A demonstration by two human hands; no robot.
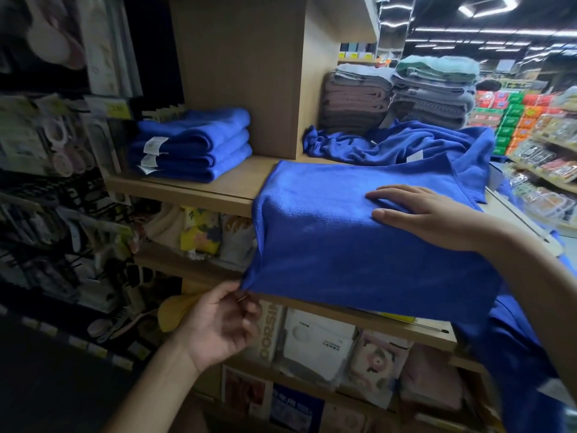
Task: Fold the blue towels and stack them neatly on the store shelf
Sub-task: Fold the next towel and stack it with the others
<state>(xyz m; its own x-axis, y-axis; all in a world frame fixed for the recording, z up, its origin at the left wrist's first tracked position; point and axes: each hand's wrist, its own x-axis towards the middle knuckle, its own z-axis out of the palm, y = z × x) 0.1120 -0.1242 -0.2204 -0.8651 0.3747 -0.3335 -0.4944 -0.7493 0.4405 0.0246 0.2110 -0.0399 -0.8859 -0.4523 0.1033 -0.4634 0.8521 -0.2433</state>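
Note:
A blue towel [343, 239] lies spread over the front edge of the wooden shelf [193, 190], its lower half hanging down. My left hand [221, 326] pinches its lower left corner between thumb and fingers. My right hand [427, 210] rests flat on the towel's upper right part, fingers apart. A stack of three folded blue towels [193, 148] with white labels sits at the back left of the shelf. Unfolded blue towels [390, 145] lie in a crumpled heap behind the spread one.
Grey and brown folded towels [356, 101] and grey-green ones [434, 92] are stacked at the back right. A wooden divider [274, 89] stands between the folded stack and the heap. Packaged goods [315, 342] fill lower shelves; hanging items [53, 145] crowd the left.

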